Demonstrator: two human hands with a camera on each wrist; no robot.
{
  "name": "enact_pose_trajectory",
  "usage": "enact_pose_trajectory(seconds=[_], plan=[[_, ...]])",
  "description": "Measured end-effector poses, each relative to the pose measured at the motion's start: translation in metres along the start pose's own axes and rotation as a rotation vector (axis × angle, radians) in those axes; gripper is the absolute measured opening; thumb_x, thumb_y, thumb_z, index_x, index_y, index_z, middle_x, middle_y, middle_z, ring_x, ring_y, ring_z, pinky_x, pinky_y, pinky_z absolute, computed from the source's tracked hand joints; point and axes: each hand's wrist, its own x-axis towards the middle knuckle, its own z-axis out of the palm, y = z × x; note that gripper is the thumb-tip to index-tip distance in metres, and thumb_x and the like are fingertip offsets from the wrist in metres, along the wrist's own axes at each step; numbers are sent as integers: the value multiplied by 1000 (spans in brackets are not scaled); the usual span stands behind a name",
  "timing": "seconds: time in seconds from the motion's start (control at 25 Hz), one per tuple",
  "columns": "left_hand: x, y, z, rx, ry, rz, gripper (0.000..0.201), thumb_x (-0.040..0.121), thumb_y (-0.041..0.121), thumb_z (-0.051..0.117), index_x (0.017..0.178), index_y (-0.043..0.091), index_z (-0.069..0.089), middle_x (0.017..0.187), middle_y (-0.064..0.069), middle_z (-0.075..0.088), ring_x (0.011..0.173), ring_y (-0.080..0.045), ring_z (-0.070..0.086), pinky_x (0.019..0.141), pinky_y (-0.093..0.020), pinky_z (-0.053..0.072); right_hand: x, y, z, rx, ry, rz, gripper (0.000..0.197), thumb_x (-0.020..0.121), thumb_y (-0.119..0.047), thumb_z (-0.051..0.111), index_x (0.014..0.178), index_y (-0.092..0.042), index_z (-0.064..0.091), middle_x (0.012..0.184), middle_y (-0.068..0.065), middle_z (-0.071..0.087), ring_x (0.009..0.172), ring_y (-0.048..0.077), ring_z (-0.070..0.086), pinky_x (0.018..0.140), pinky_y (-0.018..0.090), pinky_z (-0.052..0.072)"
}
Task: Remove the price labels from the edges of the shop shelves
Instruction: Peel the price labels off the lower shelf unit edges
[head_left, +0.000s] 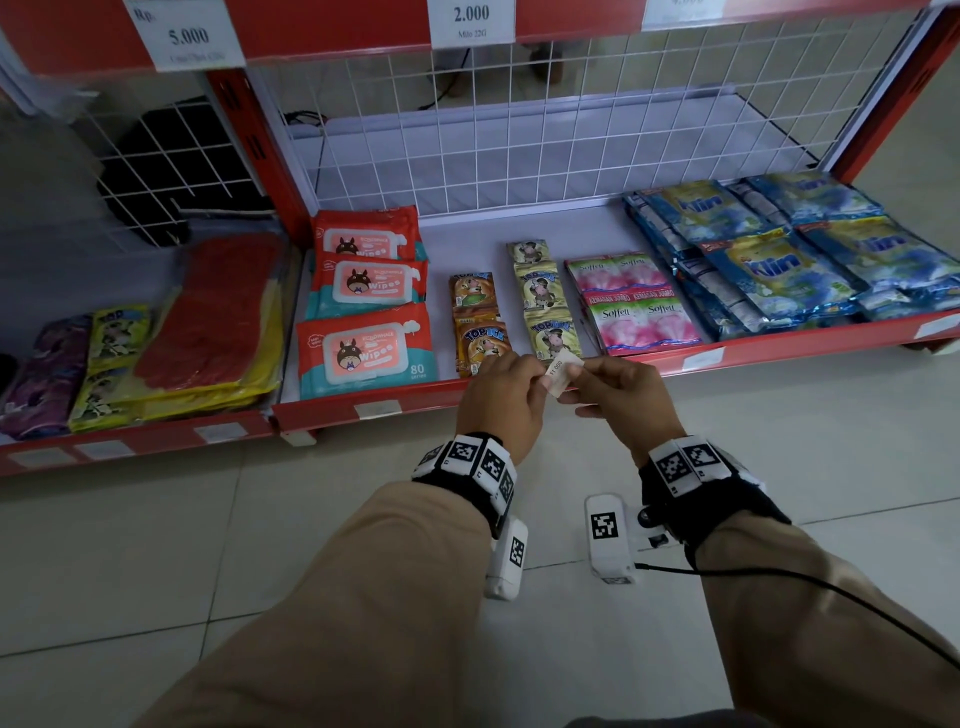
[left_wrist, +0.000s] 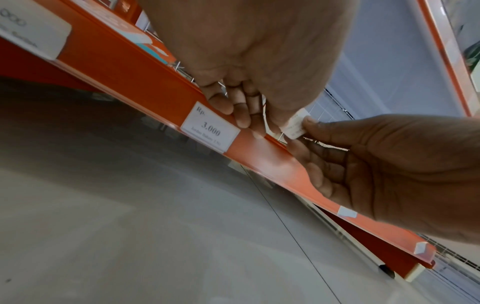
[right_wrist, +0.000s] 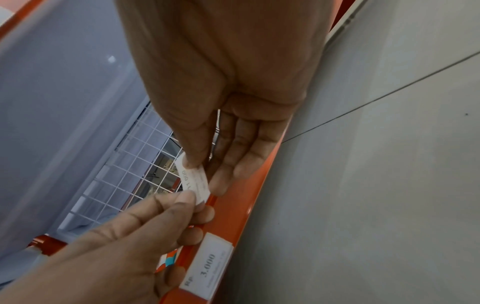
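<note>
Just in front of the red edge (head_left: 597, 370) of the bottom shelf, a small white price label (head_left: 560, 375) reading 11.000 is held off the rail between both hands. The left hand (head_left: 501, 402), at the label's 9 o'clock, pinches one end with thumb and fingertips; the right hand (head_left: 626, 397), at 3 o'clock, pinches the other end, its remaining fingers loosely extended. At 8 o'clock from the hands, a 3.000 label (left_wrist: 209, 130) sits on the edge.

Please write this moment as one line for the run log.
task: remove labels | held: price label off shelf edge | left hand: pinches label | right hand: pinches label | remaining: 3.000 label on edge
</note>
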Motion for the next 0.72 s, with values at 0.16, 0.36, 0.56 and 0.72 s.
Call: enact_pose_trajectory(seconds=[0.16,0.36,0.56,0.72], plan=[[0,0,-1,0,-4,-10,17,94,23,54,96,7,60,97,-10,59,94,-26,48,73,-37,41,1,1,-6,-27,89,-73,4,80,-14,75,80,-13,71,70,3,73,60,8,67,52,12,46],[-1,0,-1,-13,-3,-28,15,92,23,59,92,8,60,94,-8,59,92,-25,49,72,-39,43,12,3,-12,-139,145,-125,14,74,-8,79,77,-5,66,72,7,68,62,8,62,63,16,50],[1,-2,-2,60,-58,8,17,93,25,58,97,10,62,100,-7,59,98,-24,48,74,-37,44,12,-8,-23,-712,-66,-601,37,78,-7,73,113,-18,66,109,-6,66,93,14,56,75,23,43],[0,-2,-2,149,-93,73,20,95,30,54,99,12,62,102,-4,57,100,-24,46,75,-35,42,14,-13,-19,-1015,-152,-662,20,85,-7,66,103,-12,72,97,8,70,91,30,56,74,35,45]])
